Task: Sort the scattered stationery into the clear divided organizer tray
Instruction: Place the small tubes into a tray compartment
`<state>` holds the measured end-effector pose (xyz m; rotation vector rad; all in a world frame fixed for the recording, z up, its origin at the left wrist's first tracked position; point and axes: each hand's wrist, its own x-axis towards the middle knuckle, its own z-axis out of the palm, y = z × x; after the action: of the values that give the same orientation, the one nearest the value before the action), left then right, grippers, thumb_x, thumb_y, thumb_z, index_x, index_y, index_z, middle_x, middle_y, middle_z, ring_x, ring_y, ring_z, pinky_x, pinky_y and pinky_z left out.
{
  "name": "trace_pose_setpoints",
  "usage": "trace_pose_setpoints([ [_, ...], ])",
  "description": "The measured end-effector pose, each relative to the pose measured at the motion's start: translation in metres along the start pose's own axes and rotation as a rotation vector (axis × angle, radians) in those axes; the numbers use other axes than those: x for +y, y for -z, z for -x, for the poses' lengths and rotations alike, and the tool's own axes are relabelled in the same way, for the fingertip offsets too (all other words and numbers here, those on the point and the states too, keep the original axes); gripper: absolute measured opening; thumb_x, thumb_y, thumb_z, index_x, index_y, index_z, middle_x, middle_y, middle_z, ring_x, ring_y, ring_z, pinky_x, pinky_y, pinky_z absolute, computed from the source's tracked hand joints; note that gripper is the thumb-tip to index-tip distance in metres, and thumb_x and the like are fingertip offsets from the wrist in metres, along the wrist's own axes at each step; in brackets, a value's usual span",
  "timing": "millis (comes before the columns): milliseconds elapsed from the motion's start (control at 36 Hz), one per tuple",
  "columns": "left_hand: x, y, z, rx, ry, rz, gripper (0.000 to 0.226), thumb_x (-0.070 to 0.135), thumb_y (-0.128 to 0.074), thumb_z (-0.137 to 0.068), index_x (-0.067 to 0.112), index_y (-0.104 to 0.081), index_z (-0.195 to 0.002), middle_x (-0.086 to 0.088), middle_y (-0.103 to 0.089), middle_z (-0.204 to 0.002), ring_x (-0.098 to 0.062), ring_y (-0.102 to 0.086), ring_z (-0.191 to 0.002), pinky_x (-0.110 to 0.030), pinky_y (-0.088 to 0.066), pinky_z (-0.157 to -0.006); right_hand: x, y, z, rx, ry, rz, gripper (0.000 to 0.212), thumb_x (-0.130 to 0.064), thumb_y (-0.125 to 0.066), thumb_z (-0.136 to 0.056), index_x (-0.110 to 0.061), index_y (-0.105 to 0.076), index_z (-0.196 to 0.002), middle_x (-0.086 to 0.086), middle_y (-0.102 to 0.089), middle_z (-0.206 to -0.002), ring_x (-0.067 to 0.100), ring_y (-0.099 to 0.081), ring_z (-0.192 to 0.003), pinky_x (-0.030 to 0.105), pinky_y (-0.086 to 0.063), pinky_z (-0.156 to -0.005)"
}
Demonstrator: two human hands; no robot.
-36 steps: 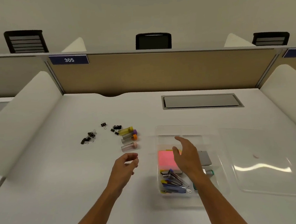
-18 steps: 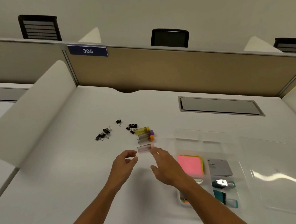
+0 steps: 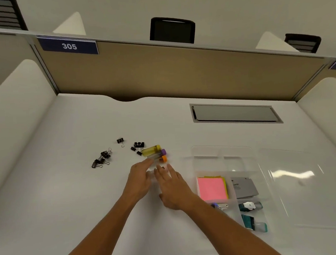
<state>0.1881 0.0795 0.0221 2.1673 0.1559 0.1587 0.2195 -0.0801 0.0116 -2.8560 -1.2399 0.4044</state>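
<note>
Clear capped tubes (image 3: 155,153) get both open, empty hands, left (image 3: 140,180) and right (image 3: 172,186), fingertips right at them, tray (image 3: 251,161) nearby.

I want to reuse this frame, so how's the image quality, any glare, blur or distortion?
Head view: a ceiling-light streak glares on the clear lid; wide-angle bending curves the partition; both hands look slightly motion-soft; shadows on the desk are faint.

Capped tubes (image 3: 154,153) and black binder clips (image 3: 103,158) scattered left of part-filled clear tray (image 3: 225,157).
</note>
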Motion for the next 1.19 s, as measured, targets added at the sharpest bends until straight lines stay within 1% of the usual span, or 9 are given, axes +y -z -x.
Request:
trace_pose_setpoints([
  [83, -0.012, -0.005, -0.007, -0.016, 0.021, -0.100, 0.064, -0.002, -0.052, -0.087, 0.049, -0.049, -0.126, 0.008, -0.066, -0.104, -0.014, -0.062, -0.091, -0.023, -0.051, -0.077, -0.003, 0.000, -0.001, 0.057, -0.020, -0.024, 0.075, -0.028, -0.063, -0.090, -0.011, -0.024, -0.152, 0.012, -0.032, -0.154, 0.040, -0.025, -0.142, 0.048, -0.033, -0.113],
  [139, -0.019, -0.009, -0.008, -0.038, 0.025, -0.182, 0.057, 0.005, -0.057, -0.089, 0.043, -0.051, -0.131, 0.012, -0.062, -0.122, -0.017, -0.053, -0.109, -0.026, -0.046, -0.091, -0.003, 0.000, -0.001, 0.096, -0.022, -0.039, 0.057, -0.022, -0.064, -0.088, -0.013, -0.043, -0.140, 0.008, -0.049, -0.136, 0.033, -0.043, -0.125, 0.042, -0.045, -0.101],
  [222, -0.026, -0.016, -0.011, -0.048, 0.047, -0.314, 0.049, 0.015, -0.058, -0.093, 0.030, -0.050, -0.139, 0.006, -0.050, -0.143, -0.023, -0.044, -0.123, -0.034, -0.040, -0.103, -0.003, -0.001, 0.003, 0.077, -0.011, -0.083, 0.036, -0.012, -0.063, -0.090, -0.017, -0.058, -0.125, 0.005, -0.051, -0.136, 0.029, -0.045, -0.122, 0.037, -0.050, -0.095],
  [444, -0.019, -0.024, -0.014, -0.065, 0.061, -0.522, 0.047, 0.033, -0.063, -0.091, 0.024, -0.052, -0.135, -0.001, -0.059, -0.123, -0.019, -0.050, -0.107, -0.028, -0.045, -0.085, -0.006, -0.004, 0.023, 0.081, -0.033, -0.133, 0.032, -0.005, -0.057, -0.093, -0.017, -0.059, -0.123, 0.004, -0.056, -0.123, 0.026, -0.048, -0.109, 0.036, -0.054, -0.078],
  [611, -0.007, -0.034, -0.008, 0.022, 0.139, -0.575, 0.030, 0.031, -0.065, -0.091, 0.017, -0.055, -0.115, -0.003, -0.062, -0.103, -0.018, -0.058, -0.087, -0.027, -0.048, -0.072, 0.002, 0.004, 0.035, 0.096, -0.030, -0.189, 0.027, -0.023, -0.057, -0.097, -0.024, -0.060, -0.124, 0.003, -0.061, -0.115, 0.026, -0.055, -0.098, 0.042, -0.055, -0.072],
  [722, 0.006, -0.042, -0.006, 0.077, 0.200, -0.563, 0.017, 0.020, -0.061, -0.093, 0.015, -0.051, -0.105, -0.003, -0.060, -0.093, -0.016, -0.052, -0.077, -0.026, -0.039, -0.060, 0.018, 0.015, 0.042, 0.131, -0.134, -0.294, 0.034, -0.043, -0.057, -0.095, -0.031, -0.058, -0.126, -0.002, -0.064, -0.113, 0.023, -0.061, -0.096, 0.039, -0.053, -0.075],
  [833, 0.032, -0.049, -0.008, 0.146, 0.247, -0.334, 0.024, 0.013, -0.055, -0.093, 0.018, -0.052, -0.116, 0.000, -0.060, -0.104, -0.018, -0.059, -0.088, -0.030, -0.049, -0.069, 0.038, 0.030, 0.052, 0.234, -0.213, -0.461, 0.039, -0.054, -0.055, -0.091, -0.030, -0.060, -0.122, -0.005, -0.067, -0.106, 0.019, -0.064, -0.092, 0.037, -0.054, -0.078],
  [944, 0.062, -0.059, -0.009, 0.174, 0.173, -0.213, 0.046, 0.013, -0.056, -0.092, 0.020, -0.045, -0.137, -0.007, -0.048, -0.133, -0.026, -0.058, -0.108, -0.034, -0.048, -0.083, 0.059, 0.046, 0.061, 0.328, -0.235, -0.633, 0.041, -0.054, -0.058, -0.089, -0.029, -0.063, -0.120, -0.007, -0.070, -0.104, 0.010, -0.064, -0.087, 0.033, -0.053, -0.082],
  [1194, 0.110, -0.076, -0.026, 0.098, 0.221, -0.147, 0.064, 0.015, -0.051, -0.088, 0.031, -0.032, -0.147, -0.008, -0.049, -0.124, -0.015, -0.051, -0.088, -0.030, -0.043, -0.073, 0.111, 0.070, 0.071, 0.352, -0.473, -0.993, 0.046, -0.042, -0.060, -0.095, -0.021, -0.050, -0.135, -0.006, -0.069, -0.092, 0.016, -0.072, -0.071, 0.041, -0.061, -0.078],
])
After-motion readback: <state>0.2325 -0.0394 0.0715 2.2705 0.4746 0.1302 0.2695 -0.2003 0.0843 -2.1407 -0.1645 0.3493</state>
